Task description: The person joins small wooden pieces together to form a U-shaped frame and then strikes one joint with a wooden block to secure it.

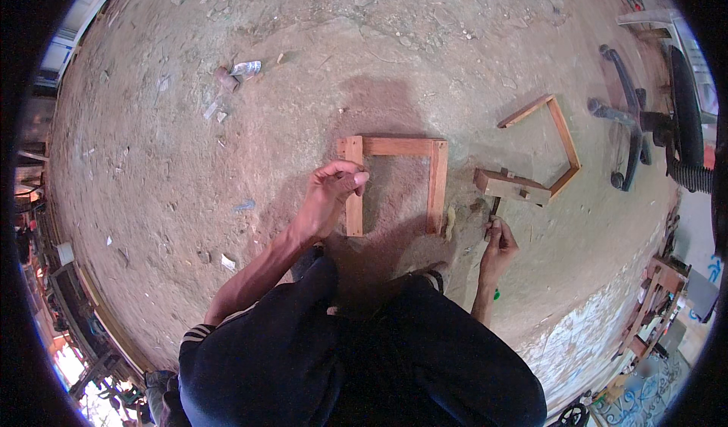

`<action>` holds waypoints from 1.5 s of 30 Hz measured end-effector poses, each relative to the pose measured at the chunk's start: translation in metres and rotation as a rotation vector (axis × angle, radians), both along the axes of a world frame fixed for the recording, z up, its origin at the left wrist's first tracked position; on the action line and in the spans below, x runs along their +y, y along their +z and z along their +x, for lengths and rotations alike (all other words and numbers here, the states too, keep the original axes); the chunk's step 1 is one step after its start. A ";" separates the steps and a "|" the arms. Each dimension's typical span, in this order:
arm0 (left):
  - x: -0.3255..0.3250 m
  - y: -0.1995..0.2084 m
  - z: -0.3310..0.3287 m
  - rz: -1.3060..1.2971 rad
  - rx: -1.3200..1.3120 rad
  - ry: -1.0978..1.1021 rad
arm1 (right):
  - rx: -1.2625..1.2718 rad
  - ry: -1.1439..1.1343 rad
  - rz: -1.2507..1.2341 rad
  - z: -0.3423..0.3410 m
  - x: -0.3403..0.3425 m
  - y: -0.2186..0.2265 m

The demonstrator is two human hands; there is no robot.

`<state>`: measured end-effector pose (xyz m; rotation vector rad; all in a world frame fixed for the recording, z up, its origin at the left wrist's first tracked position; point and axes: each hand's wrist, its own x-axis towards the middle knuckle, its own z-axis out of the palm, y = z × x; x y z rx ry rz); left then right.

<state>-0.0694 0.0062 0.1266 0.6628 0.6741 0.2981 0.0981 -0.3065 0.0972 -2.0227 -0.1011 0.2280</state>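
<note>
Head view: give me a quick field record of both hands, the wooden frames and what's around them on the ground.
left hand: fingers curled at the left rail of the three-sided reddish wooden frame lying on the dirt ground
right hand: gripping a small dark tool handle; tool type unclear
second open wooden frame: lies to the right, a wooden block at its near end
far right: black office chair base

Left hand (331, 192) over wooden frame (394, 180)
</note>
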 end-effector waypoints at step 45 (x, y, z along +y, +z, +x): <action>0.050 -0.067 0.014 0.938 0.466 -0.024 | -0.369 -0.027 -0.446 0.033 -0.017 -0.078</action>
